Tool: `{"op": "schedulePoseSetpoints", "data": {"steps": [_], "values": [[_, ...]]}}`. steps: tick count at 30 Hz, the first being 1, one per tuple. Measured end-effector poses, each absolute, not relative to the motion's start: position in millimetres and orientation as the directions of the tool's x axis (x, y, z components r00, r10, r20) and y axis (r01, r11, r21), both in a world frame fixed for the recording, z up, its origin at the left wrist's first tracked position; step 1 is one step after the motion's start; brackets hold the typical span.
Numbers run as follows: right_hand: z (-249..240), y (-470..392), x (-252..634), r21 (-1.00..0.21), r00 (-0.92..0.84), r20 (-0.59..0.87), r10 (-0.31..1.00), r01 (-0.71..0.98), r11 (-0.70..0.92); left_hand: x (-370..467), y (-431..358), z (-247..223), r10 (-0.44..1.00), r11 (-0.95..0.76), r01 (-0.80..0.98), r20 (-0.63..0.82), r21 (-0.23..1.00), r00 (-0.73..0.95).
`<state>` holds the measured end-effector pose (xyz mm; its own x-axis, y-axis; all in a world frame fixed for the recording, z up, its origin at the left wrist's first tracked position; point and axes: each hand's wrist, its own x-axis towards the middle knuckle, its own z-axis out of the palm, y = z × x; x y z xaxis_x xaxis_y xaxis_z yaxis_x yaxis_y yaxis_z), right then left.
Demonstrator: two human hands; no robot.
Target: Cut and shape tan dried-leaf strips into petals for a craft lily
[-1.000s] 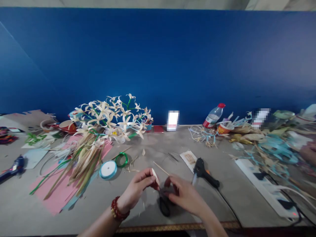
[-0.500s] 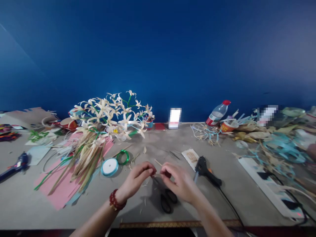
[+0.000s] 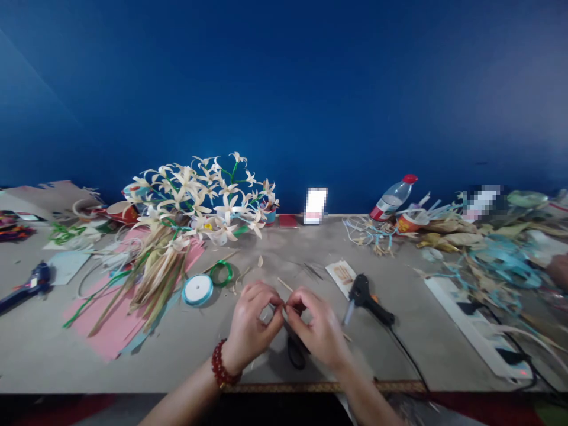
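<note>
My left hand (image 3: 256, 319), a beaded bracelet (image 3: 220, 362) at its wrist, is closed in a pinch over the middle of the table. My right hand (image 3: 320, 326) pinches too, its fingertips meeting or nearly meeting the left ones. What they hold is too small to make out. A thin pale stick (image 3: 284, 284) shows beyond the right fingers; whether that hand holds it, I cannot tell. Below the hands lie black-handled scissors (image 3: 296, 355), partly hidden. Left of my left hand are a ribbon spool (image 3: 197, 290) and a green ring-shaped roll (image 3: 220, 273).
A black glue gun (image 3: 370, 302) and a small packet (image 3: 341, 277) lie to the right, before a white power strip (image 3: 474, 328). Pale handmade flowers (image 3: 190, 201) and dried husks (image 3: 162, 275) fill the left. Behind stands a tilted bottle (image 3: 393, 200); a blue glue gun (image 3: 33, 285) lies far left.
Both hands have come closer together, the left moving right, and their fingertips now meet or nearly meet. The scissors are more covered. The whole view has shifted slightly.
</note>
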<state>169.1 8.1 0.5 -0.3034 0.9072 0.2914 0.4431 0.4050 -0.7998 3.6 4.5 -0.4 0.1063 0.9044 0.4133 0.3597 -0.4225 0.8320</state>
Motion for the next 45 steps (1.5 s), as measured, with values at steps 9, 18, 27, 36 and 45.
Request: {"op": "schedulePoseSetpoints", "data": {"steps": [9,18,27,36,45], "values": [[5,-1,171,-0.812,-0.179,0.357,0.917,0.426,0.399,-21,18,-8,0.880,-0.360,0.427,0.453,0.830,-0.139],[7,2,170,-0.823,-0.261,0.317,0.912,0.402,0.402,0,0,10,0.895,-0.443,0.363,0.378,0.820,0.238],[7,-7,176,-0.815,-0.109,0.415,0.903,0.396,0.423,-11,8,-4,0.851,-0.429,0.535,0.524,0.728,-0.031],[9,-5,171,-0.822,-0.164,0.416,0.895,0.353,0.447,15,-3,12,0.816,-0.571,0.469,0.529,0.674,0.234],[9,-8,180,-0.819,-0.032,0.476,0.879,0.349,0.456,-13,6,4,0.808,-0.511,0.591,0.583,0.625,0.083]]}}
